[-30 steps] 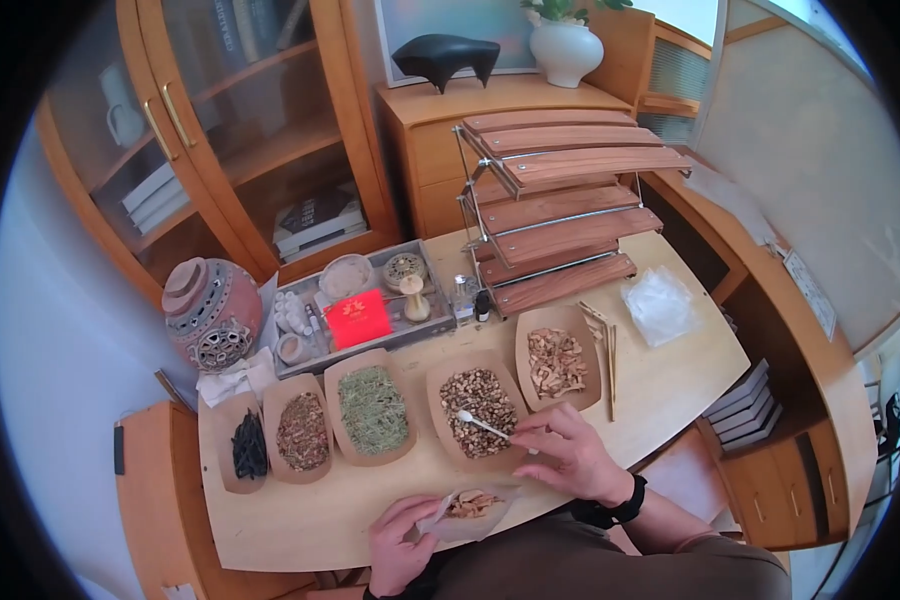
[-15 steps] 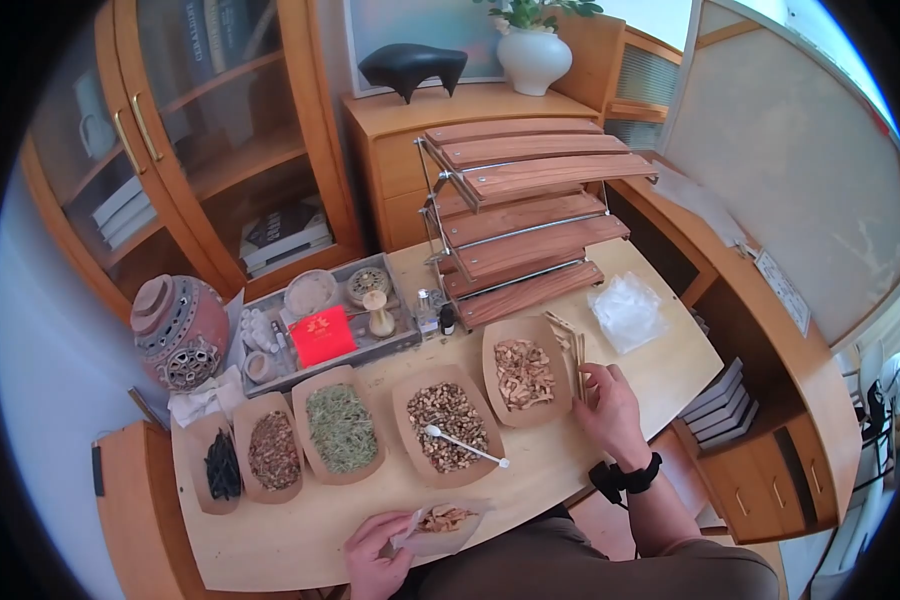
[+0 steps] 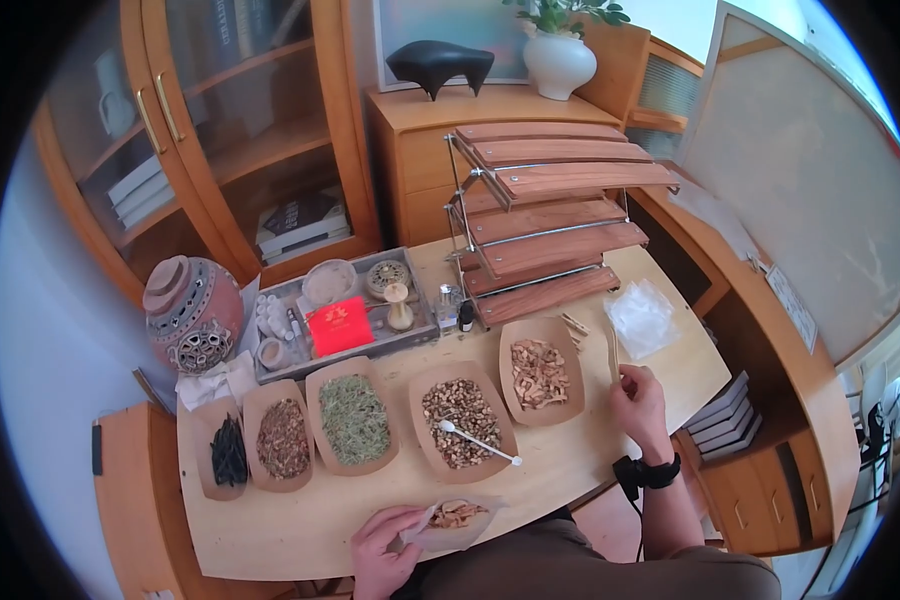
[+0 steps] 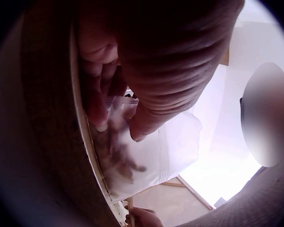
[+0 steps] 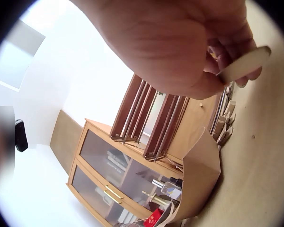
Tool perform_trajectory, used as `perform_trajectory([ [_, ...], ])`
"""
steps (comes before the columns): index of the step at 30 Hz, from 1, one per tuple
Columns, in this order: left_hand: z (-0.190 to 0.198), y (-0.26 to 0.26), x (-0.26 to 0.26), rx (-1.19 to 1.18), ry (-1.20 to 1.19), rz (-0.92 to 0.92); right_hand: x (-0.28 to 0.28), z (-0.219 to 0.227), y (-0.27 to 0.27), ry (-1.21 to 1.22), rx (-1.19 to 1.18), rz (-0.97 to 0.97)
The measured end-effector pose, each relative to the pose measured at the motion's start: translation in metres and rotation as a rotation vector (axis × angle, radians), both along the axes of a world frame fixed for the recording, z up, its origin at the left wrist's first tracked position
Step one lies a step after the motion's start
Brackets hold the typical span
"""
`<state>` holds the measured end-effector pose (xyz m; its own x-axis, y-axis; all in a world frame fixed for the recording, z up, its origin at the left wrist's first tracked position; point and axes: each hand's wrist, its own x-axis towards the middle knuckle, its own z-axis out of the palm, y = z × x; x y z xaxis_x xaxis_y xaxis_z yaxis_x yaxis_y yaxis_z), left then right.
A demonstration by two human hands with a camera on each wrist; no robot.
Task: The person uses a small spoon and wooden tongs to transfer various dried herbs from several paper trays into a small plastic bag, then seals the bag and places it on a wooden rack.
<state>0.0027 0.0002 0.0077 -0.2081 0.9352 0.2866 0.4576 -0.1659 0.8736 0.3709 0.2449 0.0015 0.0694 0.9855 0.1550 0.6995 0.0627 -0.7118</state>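
Note:
My left hand (image 3: 385, 550) pinches a small translucent bag (image 4: 173, 151) of dried tan slices (image 3: 457, 514) by its edge, at the table's near side. My right hand (image 3: 642, 405), at the right of the table, grips a slim pale wooden tool (image 3: 613, 350) that points away from me. In the right wrist view a flat, rounded end (image 5: 248, 64) of this tool sticks out beside the fingers. To the hand's left stands a paper tray (image 3: 515, 408) of similar tan slices. A small white double-ended spoon (image 3: 480, 443) lies across a paper tray (image 3: 422, 455) of brown bits.
Paper trays of green herb (image 3: 355, 420), reddish bits (image 3: 283, 443) and dark sticks (image 3: 228, 452) line the left. Behind are a grey tray (image 3: 415, 338) with a red packet (image 3: 340, 325), and a wooden folding rack (image 3: 550, 235). Clear plastic bags (image 3: 642, 318) lie at right.
My right hand has let go of the white spoon on the brown bits, moved right and picked up the wooden tool. My left hand keeps its hold on the bag.

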Motion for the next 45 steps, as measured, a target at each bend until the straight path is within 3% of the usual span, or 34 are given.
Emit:
perform_trajectory([
  [2, -0.004, 0.000, -0.001, -0.017, 0.001, -0.004, 0.001, 0.005, -0.006, 0.073, 0.218, 0.030],
  [6, -0.003, 0.002, 0.000, 0.010, -0.015, -0.015, -0.011, 0.039, -0.021, 0.062, 0.186, 0.175],
  [11, -0.008, 0.000, 0.003, -0.076, -0.039, 0.066, -0.023, 0.084, -0.033, -0.231, 0.022, 0.342],
  [14, -0.008, 0.000, 0.004, -0.060, -0.014, 0.054, -0.019, 0.098, -0.032, -0.399, 0.065, 0.402],
  [35, -0.006, 0.001, 0.006, -0.067, -0.077, 0.089, -0.054, 0.082, 0.026, -0.788, 0.330, 0.673],
  [45, -0.006, 0.002, 0.006, -0.073, -0.047, 0.089, -0.052, 0.075, 0.047, -0.811, 0.407, 0.786],
])
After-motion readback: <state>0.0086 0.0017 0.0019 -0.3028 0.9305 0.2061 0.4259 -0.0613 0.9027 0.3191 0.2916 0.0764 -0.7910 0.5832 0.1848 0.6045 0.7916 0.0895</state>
